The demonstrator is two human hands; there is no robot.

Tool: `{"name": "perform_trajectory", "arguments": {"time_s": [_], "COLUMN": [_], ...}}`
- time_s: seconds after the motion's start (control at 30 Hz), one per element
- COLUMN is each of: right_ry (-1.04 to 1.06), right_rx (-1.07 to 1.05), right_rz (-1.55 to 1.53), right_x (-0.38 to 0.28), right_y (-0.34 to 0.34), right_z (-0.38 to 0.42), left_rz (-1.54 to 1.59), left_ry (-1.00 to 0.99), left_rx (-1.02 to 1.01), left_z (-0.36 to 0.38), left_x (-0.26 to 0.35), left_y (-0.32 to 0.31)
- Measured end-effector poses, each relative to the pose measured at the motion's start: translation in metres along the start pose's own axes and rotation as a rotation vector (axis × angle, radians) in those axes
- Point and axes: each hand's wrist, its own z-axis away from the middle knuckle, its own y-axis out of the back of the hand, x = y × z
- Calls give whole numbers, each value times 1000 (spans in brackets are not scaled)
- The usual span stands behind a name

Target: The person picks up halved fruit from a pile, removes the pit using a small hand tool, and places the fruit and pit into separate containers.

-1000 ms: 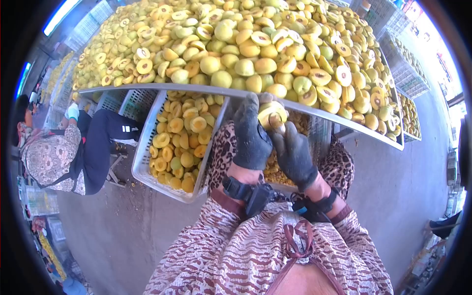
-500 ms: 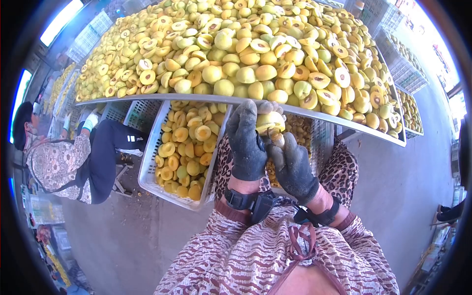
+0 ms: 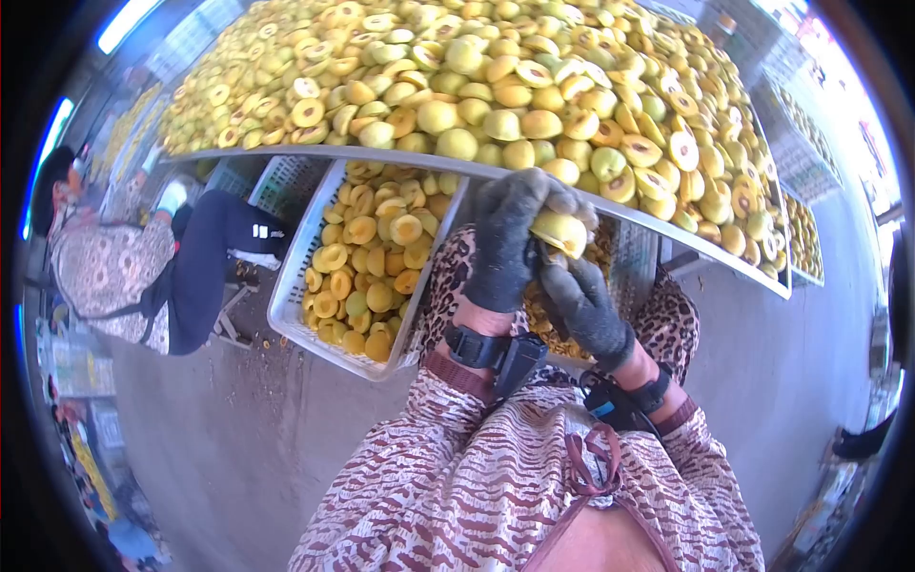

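Note:
My left hand (image 3: 507,236), in a dark work glove, grips a yellow fruit (image 3: 559,232) just under the front edge of the metal table (image 3: 400,164). My right hand (image 3: 583,303), also gloved, presses against the underside of the same fruit; whether it holds a tool is hidden. Both hands hover above my lap, over leopard-print trousers (image 3: 667,319). Behind the hands the table carries a big heap of halved and whole yellow fruit (image 3: 496,76).
A white plastic crate (image 3: 297,286) with several fruit halves stands on the floor to my left. Another crate (image 3: 634,272) sits behind my hands. A seated person (image 3: 124,267) works at far left. More crates (image 3: 801,143) line the right. Grey concrete floor lies around.
The view has swung slightly, and both hands shifted a little right and up with the fruit. The fruit has turned in my grip. The person at left has leaned back.

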Motion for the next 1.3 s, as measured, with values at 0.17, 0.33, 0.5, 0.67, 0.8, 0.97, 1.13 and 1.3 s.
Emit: {"name": "perform_trajectory", "arguments": {"time_s": [0.17,0.33,0.5,0.67,0.8,0.97,1.13,1.3], "right_ry": [-246,-188,-217,-254,-217,-440,-492,-486], "right_rx": [-60,-226,-302,-417,-334,139,299,336], "right_rz": [-208,-126,37,169,213,310,449,531], "right_x": [-47,-35,-16,-37,-14,-14,22,34], "right_y": [-11,3,9,-52,-24,10,47,82], "right_z": [16,9,-9,-23,-17,-11,-1,-3], "left_rz": [-675,29,-228,-153,-139,-1377,-1544,-1693], "left_ry": [-443,90,8,-63,-207,4,-189,231], "left_rx": [-276,-175,-226,131,616,912,427,149], "left_z": [-16,-11,5,22,44,90,54,20], "left_x": [18,29,57,74,98,68,7,-24], "left_y": [-13,-13,19,63,181,361,270,295]}}
